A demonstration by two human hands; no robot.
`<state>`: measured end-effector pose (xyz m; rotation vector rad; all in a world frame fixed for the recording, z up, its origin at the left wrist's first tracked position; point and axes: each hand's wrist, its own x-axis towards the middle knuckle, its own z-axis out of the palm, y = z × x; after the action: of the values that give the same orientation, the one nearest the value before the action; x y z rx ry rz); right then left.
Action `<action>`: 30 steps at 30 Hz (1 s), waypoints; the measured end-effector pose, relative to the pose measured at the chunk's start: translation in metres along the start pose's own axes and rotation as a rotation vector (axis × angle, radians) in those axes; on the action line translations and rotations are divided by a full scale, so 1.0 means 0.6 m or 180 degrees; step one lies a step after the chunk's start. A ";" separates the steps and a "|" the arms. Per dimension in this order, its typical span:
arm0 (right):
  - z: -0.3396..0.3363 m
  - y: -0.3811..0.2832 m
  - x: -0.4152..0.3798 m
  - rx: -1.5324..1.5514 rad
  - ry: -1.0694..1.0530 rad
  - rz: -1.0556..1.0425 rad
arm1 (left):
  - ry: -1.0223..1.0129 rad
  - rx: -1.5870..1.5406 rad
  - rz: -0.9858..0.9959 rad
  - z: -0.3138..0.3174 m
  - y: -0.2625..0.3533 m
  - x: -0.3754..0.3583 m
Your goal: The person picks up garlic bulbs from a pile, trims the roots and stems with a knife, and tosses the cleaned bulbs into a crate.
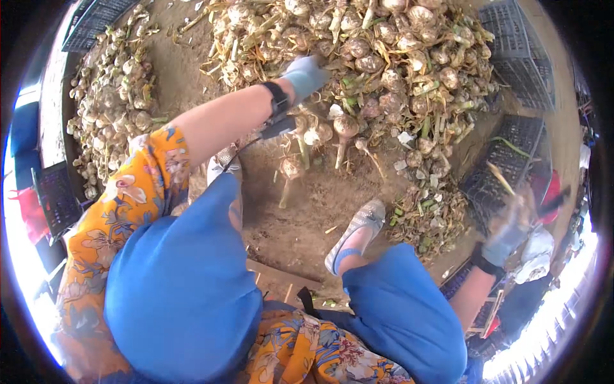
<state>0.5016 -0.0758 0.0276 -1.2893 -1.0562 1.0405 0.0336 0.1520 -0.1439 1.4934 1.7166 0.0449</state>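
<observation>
Left arm (224,120) slants from lower left; left hand (308,78) at upper centre. Right forearm (472,296) angles upward; right hand (510,232), right side, motion-blurred.

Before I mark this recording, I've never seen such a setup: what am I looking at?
There's no machine here. One camera, worn on a seated person's head, looks forward and down past their own blue-clad knees, and its lens bends the edges. Both hands wear greyish gloves. The left hand reaches into a big pile of garlic bulbs on the brown floor; I can't tell whether it grips one. The right hand is raised at the side. A pale stalk and a dark object show by it, too blurred to say what it holds. Around the pile stand dark crates.
</observation>
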 end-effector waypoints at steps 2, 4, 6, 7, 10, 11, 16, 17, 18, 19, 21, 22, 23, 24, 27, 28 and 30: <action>-0.172 -0.017 -0.005 -0.3323 0.1129 -0.0499 | -0.0055 0.0306 -0.0150 0.006 0.011 0.022; -0.254 -0.034 0.002 -0.4385 0.1846 -0.0047 | -0.0006 0.0490 -0.0280 0.010 0.025 0.029; -0.255 -0.030 -0.003 -0.5325 0.1670 -0.0399 | 0.0015 0.0608 -0.0345 0.010 0.032 0.026; -0.216 -0.030 -0.012 -0.6271 0.1427 -0.0751 | -0.0370 0.0359 -0.0247 0.025 0.016 0.042; -0.054 0.030 0.001 -0.3815 0.1380 -0.0281 | -0.0661 -0.0208 -0.0218 0.053 0.001 0.019; 0.011 0.049 0.008 -0.2938 0.1324 -0.0154 | -0.0657 -0.0650 0.0318 0.076 -0.038 0.023; 0.229 0.114 0.020 -0.1741 0.0038 0.0403 | -0.0609 -0.2009 0.1888 0.073 -0.167 -0.062; 0.266 0.114 0.019 -0.1287 -0.0136 0.0666 | -0.0410 -0.1289 0.2380 0.051 -0.168 -0.095; 0.291 0.113 0.020 -0.0842 -0.0306 0.0912 | -0.0322 -0.0920 0.2620 0.039 -0.161 -0.113; 0.301 0.129 0.022 -0.0745 -0.0470 0.0827 | -0.0210 -0.0564 0.2859 0.026 -0.155 -0.131; 0.318 0.151 0.024 -0.0325 -0.0585 0.0993 | -0.0649 -0.1291 0.2550 0.011 -0.141 -0.147; 0.327 0.158 0.023 0.0104 -0.0700 0.1159 | -0.0757 -0.1475 0.2464 -0.002 -0.130 -0.151; 0.337 0.164 0.019 0.0140 -0.0686 0.1107 | -0.0860 -0.1659 0.2374 -0.014 -0.120 -0.154; 0.342 0.166 0.016 0.0124 -0.0689 0.1118 | -0.1077 -0.1452 0.1775 -0.029 -0.101 -0.149; 0.350 0.167 0.011 0.0057 -0.0652 0.1275 | -0.1168 -0.0889 0.0801 -0.075 -0.039 -0.113; 0.349 0.167 0.012 0.0037 -0.0657 0.1274 | -0.1030 -0.0512 0.0418 -0.082 -0.025 -0.091; 0.350 0.167 0.010 -0.0110 -0.0635 0.1488 | -0.0536 0.0470 0.1057 -0.047 -0.020 -0.040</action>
<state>0.2975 -0.0237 -0.0716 -1.5250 -0.9408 1.5329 0.0058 0.1420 -0.1187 1.8258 1.3500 -0.0334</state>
